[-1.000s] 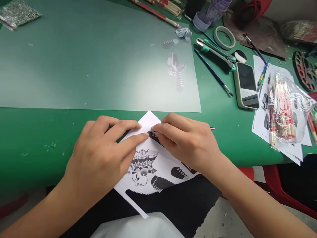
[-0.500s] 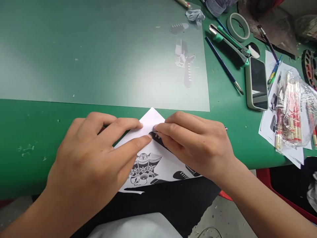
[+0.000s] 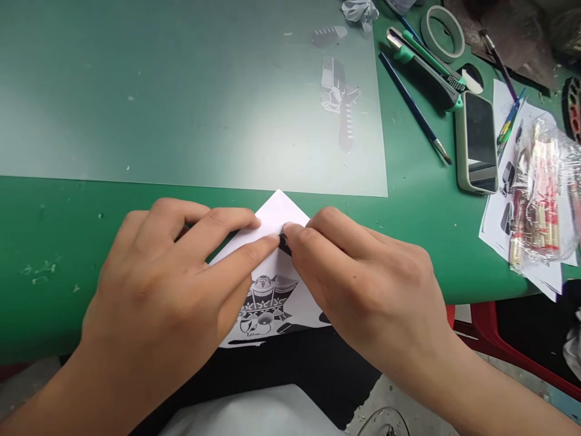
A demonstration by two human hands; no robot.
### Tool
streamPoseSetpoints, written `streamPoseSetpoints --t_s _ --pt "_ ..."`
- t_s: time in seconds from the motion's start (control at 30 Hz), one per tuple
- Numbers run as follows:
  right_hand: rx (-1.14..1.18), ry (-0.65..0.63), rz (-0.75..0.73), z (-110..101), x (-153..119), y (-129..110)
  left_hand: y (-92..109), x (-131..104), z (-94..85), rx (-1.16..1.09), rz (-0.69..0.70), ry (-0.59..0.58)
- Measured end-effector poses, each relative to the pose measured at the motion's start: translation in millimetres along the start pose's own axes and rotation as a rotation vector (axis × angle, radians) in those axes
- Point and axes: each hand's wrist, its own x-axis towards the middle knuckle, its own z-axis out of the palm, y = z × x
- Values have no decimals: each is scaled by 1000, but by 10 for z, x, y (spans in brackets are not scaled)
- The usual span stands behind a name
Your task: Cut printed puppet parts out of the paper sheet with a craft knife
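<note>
A white sheet of paper (image 3: 281, 209) with black-and-grey printed pictures lies at the table's near edge, its corner pointing away from me. My left hand (image 3: 177, 272) rests on its left part with fingers spread, thumb and index tips pressing the paper down. My right hand (image 3: 363, 272) is closed in a pinch with its fingertips on the sheet, close to my left thumb. Whatever it pinches is hidden by the fingers. Between the two hands shows a dark printed strip (image 3: 285, 244). Below it is a printed ornate pot-like picture (image 3: 267, 300).
A translucent mat (image 3: 181, 121) covers the green table (image 3: 422, 242), with small cut pieces on it. Rightward lie a paintbrush (image 3: 415, 109), a utility knife (image 3: 424, 69), a tape roll (image 3: 442, 33), a phone (image 3: 476, 142) and a plastic-wrapped bundle (image 3: 540, 200). A red chair (image 3: 485, 327) stands below.
My right hand has turned and shifted slightly, now covering more of the sheet's right side. The left hand stays pressed on the paper. The whole view has tilted a little.
</note>
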Motion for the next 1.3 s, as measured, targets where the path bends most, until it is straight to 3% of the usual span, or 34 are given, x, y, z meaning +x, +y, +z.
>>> streamPoseSetpoints --t_s 0.27,0.57,0.77,1.3 --pt "14 -4 0 12 -14 5 -19 7 -24 7 7 -2" --pt "19 -24 -170 53 75 256 -38 -32 -1 -9 19 16" --pt "34 -22 -195 52 93 297 -40 -25 24 -30 17 52" --pt "6 -9 31 14 -26 -6 -25 -3 -3 -31 24 36"
